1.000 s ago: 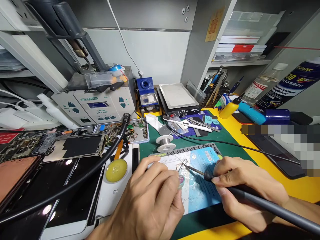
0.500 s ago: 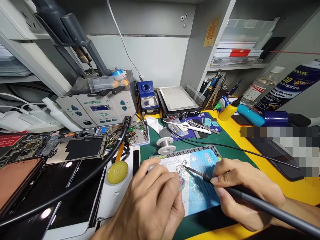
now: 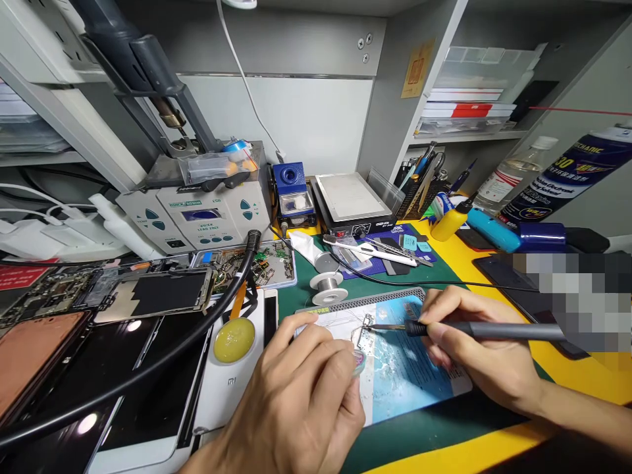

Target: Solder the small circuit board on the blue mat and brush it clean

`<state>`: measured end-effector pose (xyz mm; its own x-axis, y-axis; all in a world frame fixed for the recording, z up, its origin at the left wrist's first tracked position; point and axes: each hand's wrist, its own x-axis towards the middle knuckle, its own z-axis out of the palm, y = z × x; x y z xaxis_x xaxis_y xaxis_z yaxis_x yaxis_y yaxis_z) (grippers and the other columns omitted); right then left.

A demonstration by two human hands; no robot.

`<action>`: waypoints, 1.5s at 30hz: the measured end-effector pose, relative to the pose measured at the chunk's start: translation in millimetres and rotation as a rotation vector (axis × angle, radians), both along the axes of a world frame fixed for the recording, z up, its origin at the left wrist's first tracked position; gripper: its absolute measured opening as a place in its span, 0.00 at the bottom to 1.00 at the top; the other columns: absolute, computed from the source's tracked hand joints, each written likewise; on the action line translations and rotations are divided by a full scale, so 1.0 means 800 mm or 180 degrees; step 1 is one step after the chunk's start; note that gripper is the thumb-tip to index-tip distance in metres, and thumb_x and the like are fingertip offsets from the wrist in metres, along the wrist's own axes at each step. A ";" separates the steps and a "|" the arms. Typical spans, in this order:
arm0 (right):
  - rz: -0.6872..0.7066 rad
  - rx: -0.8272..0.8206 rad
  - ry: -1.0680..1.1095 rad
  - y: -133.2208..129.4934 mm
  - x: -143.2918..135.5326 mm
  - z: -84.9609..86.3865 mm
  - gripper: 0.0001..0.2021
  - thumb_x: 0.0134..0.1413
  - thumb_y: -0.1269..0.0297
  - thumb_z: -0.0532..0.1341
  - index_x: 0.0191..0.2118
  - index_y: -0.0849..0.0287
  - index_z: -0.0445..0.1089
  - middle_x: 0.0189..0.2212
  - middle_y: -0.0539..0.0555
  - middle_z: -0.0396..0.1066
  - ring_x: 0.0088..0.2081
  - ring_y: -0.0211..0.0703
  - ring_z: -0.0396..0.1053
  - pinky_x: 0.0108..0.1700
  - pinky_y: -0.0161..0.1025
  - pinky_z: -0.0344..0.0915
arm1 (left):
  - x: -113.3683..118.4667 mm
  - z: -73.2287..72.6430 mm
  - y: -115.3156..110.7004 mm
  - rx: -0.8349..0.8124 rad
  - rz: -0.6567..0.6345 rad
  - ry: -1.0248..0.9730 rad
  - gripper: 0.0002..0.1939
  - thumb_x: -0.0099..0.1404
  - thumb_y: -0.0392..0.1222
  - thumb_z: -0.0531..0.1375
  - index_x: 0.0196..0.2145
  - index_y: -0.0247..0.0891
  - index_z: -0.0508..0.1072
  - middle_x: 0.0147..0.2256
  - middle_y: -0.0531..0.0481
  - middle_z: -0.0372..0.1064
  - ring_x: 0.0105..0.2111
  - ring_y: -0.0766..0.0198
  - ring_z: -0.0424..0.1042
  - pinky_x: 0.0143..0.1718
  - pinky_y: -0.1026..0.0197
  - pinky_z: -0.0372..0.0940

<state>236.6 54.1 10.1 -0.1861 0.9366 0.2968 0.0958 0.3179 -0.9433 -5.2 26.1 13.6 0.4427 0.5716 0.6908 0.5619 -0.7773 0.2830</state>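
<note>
My right hand (image 3: pixel 474 342) grips a soldering iron (image 3: pixel 498 329) like a pen, its shaft nearly level. The iron's thin tip touches or hovers just over a small metal part (image 3: pixel 366 322) on a blue and white mat (image 3: pixel 405 368); contact is hard to judge. My left hand (image 3: pixel 301 382) is closed at the mat's left side, fingers pinched together. A small round teal-rimmed piece (image 3: pixel 359 362) with a pink face shows at its fingertips, mostly covered by them. Thin wire runs near the metal part. Behind the mat stands a spool of solder wire (image 3: pixel 328 288).
A rework station (image 3: pixel 197 210) stands at the back left, its black hose (image 3: pixel 162 355) crossing phones and circuit boards. Yellow paste (image 3: pixel 234 340) sits on a white power bank. A hot plate (image 3: pixel 350 201), tweezers, bottles (image 3: pixel 451 220) and a spray can (image 3: pixel 567 174) line the back and right.
The soldering iron has swung from slanting down to the right to nearly level, and my right hand has turned with it. My left hand has stayed in place.
</note>
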 end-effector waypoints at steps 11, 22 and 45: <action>0.0150 -0.0281 -0.0103 0.012 0.013 0.007 0.03 0.57 0.71 0.64 0.32 0.58 0.72 0.22 0.47 0.66 0.17 0.34 0.66 0.18 0.30 0.63 | -0.003 -0.005 0.002 0.0030 -0.0036 -0.0016 0.10 0.59 0.24 0.61 0.38 0.31 0.72 0.32 0.45 0.76 0.33 0.58 0.73 0.44 0.46 0.67; 0.0279 0.0029 -0.0315 0.014 0.007 0.019 0.05 0.52 0.75 0.66 0.30 0.59 0.73 0.25 0.49 0.68 0.18 0.34 0.67 0.18 0.32 0.63 | -0.003 -0.006 -0.001 0.0010 -0.0048 -0.0001 0.10 0.58 0.23 0.62 0.37 0.30 0.73 0.33 0.45 0.76 0.33 0.59 0.72 0.45 0.45 0.67; 0.0391 -0.0293 -0.0068 0.017 0.011 0.013 0.04 0.52 0.74 0.65 0.30 0.58 0.73 0.23 0.48 0.66 0.19 0.35 0.64 0.17 0.31 0.62 | 0.000 -0.004 0.003 -0.0042 -0.0139 0.0041 0.09 0.61 0.24 0.61 0.40 0.28 0.73 0.36 0.44 0.77 0.38 0.58 0.72 0.49 0.45 0.66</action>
<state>245.3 68.1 20.6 -0.3062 0.9295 0.2054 0.0818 0.2407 -0.9672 -4.9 28.4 10.3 0.4764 0.5607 0.6773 0.5312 -0.7973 0.2865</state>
